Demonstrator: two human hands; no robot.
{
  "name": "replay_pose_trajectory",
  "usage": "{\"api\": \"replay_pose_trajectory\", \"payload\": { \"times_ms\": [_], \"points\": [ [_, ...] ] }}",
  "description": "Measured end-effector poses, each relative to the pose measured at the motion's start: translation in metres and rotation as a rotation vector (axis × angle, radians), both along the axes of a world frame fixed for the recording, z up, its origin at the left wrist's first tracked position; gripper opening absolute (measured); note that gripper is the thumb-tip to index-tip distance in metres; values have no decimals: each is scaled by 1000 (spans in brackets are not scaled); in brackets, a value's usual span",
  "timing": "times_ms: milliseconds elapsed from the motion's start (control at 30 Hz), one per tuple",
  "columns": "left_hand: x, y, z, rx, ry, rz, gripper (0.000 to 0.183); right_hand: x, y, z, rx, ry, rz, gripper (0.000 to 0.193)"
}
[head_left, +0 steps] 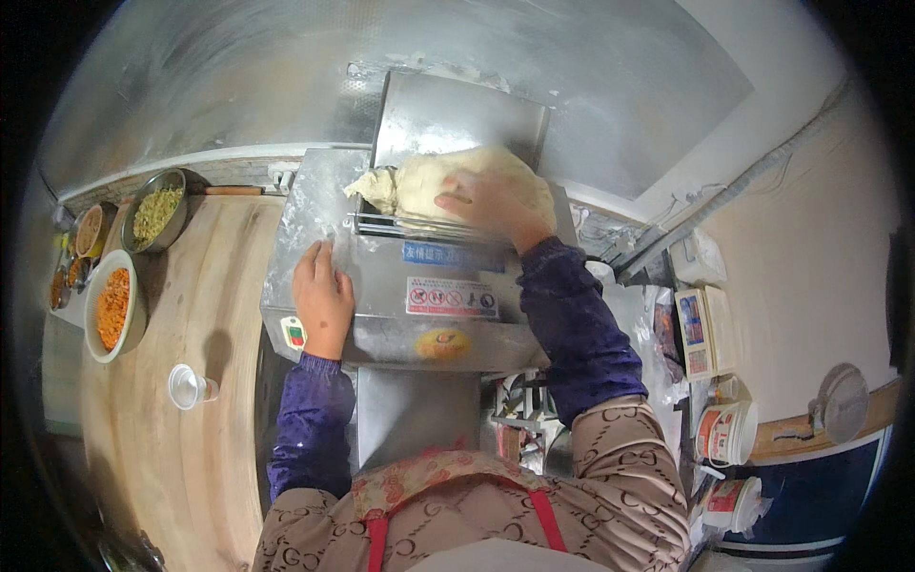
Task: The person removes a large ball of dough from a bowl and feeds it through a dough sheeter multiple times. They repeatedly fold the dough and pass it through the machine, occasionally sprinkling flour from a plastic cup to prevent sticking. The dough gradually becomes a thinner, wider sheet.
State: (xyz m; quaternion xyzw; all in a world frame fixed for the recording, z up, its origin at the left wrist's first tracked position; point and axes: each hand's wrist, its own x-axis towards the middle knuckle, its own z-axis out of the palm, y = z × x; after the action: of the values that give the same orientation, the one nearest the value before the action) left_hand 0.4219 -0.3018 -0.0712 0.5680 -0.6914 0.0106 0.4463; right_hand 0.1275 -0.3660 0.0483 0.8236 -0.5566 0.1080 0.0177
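A large lump of pale dough (429, 181) lies across the feed opening of a metal dough-pressing machine (381, 329), behind its parallel bars (381, 227). A ragged end of the dough hangs toward the left. My right hand (496, 205) rests on top of the dough, fingers toward the left and slightly blurred. Flat on the machine's floury left top lies my left hand (322, 297), fingers stretched forward and holding nothing. A small green-and-red switch (294, 333) sits on the machine's front, just below that hand. Behind the dough rises a sloped metal plate (457, 119).
On the wooden table (181, 458) at left stand a bowl of shredded orange food (112, 307), a metal bowl of chopped green food (157, 212) and a clear plastic cup (189, 386). White buckets (726, 434) stand at right. A metal-sheeted wall (286, 86) closes the back.
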Motion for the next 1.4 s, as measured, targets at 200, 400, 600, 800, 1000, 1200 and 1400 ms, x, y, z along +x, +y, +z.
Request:
{"api": "replay_pose_trajectory", "payload": {
  "times_ms": [200,400,600,800,1000,1200,1400],
  "points": [
    [-3,4,-2,9,-76,36,50,-12,32,-8,-61,-191,67,35],
    [-7,7,1,18,-149,58,49,-33,21,-12,-235,-18,-102,53],
    [-14,5,5,69,-168,67,45,12,-30,-38,-124,19,-145,102],
    [-14,4,0,111,-204,71,40,56,-71,-27,107,201,-267,108],
    [-18,4,-3,136,-246,94,30,44,-38,-27,282,43,-151,75],
    [-17,5,-2,85,-266,100,27,31,17,-24,331,-74,-74,59],
    [-16,2,-3,59,-280,102,24,-48,24,-42,259,-901,276,53]
  ]
}}
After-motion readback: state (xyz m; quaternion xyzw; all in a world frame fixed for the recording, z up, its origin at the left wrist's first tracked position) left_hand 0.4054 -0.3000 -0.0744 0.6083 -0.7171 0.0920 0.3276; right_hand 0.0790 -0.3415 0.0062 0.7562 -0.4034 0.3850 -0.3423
